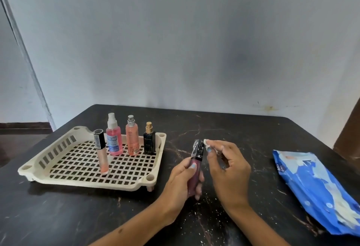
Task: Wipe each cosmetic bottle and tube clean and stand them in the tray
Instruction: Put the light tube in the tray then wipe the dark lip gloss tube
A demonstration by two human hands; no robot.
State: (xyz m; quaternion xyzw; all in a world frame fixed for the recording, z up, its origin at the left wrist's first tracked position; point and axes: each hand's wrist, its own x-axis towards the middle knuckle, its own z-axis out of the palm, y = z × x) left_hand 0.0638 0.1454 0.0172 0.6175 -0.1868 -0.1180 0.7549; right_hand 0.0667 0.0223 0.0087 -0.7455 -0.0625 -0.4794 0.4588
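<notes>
4 items stand upright in the cream tray (58, 156): peach gloss tube (102, 152), pink spray bottle (114, 135), orange spray bottle (132, 136), dark perfume bottle (149, 138). Left hand (182, 179) grips a mauve lip-gloss tube (195, 168) above the table (243, 132); right hand (226, 166) fingers pinch a white wipe (206, 143) at its cap. Judged the last item; standing it remains.

Mauve lip-gloss tube (195, 169) upright above the table — four bottles and tubes stand in the cream tray (58, 175).
</notes>
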